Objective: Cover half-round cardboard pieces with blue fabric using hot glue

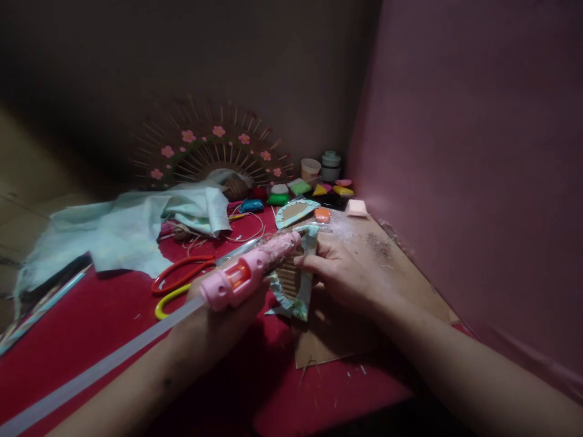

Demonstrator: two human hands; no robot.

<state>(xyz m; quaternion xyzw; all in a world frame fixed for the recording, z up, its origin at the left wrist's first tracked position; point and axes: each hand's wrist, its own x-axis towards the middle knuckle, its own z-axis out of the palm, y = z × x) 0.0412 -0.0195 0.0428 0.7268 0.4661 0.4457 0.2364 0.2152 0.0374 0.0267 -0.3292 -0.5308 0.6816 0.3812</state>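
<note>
My left hand [223,325] is wrapped round a pink hot glue gun [239,280], with a long glue stick [104,370] running out of its back end. The gun's nozzle points at a cardboard piece [289,276] edged with folded pale blue-green patterned fabric. My right hand [339,267] pinches that piece by its right side, thumb on the near face. Part of the piece is hidden behind the gun. Just beyond lies a second fabric-edged half-oval cardboard piece [296,212]. Scissors [182,276] with red and yellow handles lie beside my left hand.
A cardboard sheet [346,340] lies under my right hand on the red table [113,328]. Pale fabric [118,224] is heaped at the left. Coloured clay packets [277,198], a cup [310,169] and a flower-decorated fan [214,142] stand at the back; a pink wall [478,152] bounds the right.
</note>
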